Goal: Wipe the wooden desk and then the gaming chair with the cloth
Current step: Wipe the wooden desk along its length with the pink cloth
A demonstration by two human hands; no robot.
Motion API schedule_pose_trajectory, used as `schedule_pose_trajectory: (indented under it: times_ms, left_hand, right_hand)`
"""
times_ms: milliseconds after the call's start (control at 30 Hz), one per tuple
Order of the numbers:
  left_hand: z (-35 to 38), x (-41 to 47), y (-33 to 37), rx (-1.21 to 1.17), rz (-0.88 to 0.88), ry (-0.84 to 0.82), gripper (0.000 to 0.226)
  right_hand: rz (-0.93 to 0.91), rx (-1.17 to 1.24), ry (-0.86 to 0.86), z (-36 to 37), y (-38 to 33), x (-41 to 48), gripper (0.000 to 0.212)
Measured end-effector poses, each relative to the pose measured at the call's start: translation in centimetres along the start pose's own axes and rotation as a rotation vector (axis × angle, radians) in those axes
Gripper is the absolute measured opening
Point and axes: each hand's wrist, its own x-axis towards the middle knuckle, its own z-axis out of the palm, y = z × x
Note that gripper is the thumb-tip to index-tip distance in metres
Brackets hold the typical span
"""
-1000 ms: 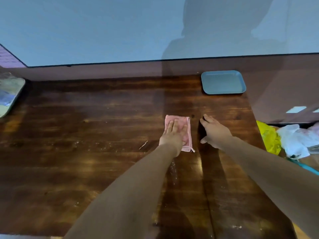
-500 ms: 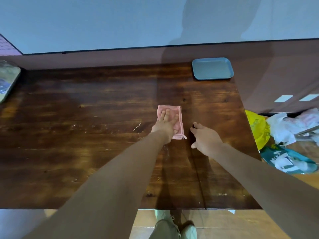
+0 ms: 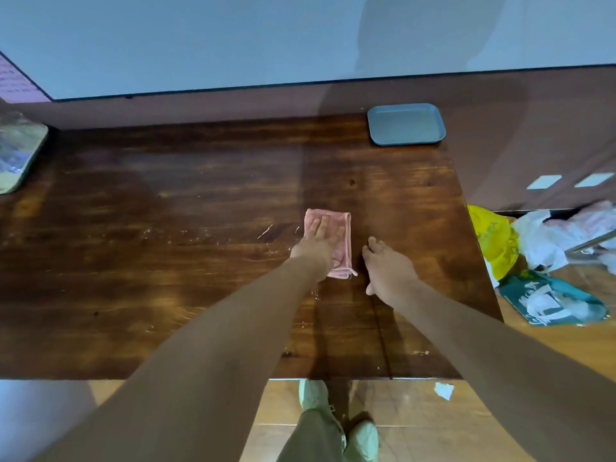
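A pale tray is being kept at the far left edge of the wooden desk. Right of some scattered white crumbs, the folded pink cloth is being pressed flat onto the desk by the straight-fingered left hand. Just beside it, the right hand is being rested on the wood, relaxed and holding nothing. A blue tray is being kept at the back right.

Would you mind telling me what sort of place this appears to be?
Probably a lived-in room at home or a small office: a wooden desk stands against a wall, a blue tray sits on it, and plastic bags lie on the floor beside it.
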Motion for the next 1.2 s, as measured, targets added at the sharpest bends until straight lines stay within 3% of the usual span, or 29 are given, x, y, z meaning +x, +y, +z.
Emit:
schedule_pose_trajectory:
  times_ms: [200,333,400,567,700,933,1033,1100,1200]
  left_hand:
    - [2.7,-2.1,0.8,0.031,-0.027,0.031,0.084]
    - [7.5,-6.2,1.6,0.027,0.015,0.066,0.088]
    - [9.4,-7.9,1.9,0.022,0.026,0.087,0.092]
    - [9.9,-7.6,2.0,0.031,0.013,0.101,0.091]
    - [7.4,-5.1,1.7,-0.012,-0.003,0.103,0.090]
    - [9.2,-6.5,2.0,0.066,0.012,0.133,0.081]
    - [11.2,-9.0,2.7,0.036,0.042,0.119,0.069]
    - [12.2,-10.6,2.8,-0.030,0.069,0.135,0.065]
    - [11.4,-11.6,1.4,-0.306,0.124,0.165,0.048]
  right_hand:
    - [-0.001,0.079,0.001,0.0,0.4,-1.5,0.100]
    - [0.012,0.107,0.088,0.1,-0.2,-3.3,0.055]
    - [0.012,0.118,0.129,0.2,-0.6,-4.3,0.044]
    - [-0.083,0.233,0.340,1.4,-1.7,-5.5,0.043]
    - [-0.193,0.289,0.398,2.6,-3.2,-5.2,0.049]
    - [-0.235,0.451,0.317,3.3,-4.9,-4.8,0.067]
    - [-0.222,0.350,0.258,3.2,-5.4,-5.4,0.054]
    - [-0.212,0.269,0.233,3.2,-5.9,-6.0,0.043]
    - [-0.193,0.275,0.175,3.3,-6.4,-6.7,0.048]
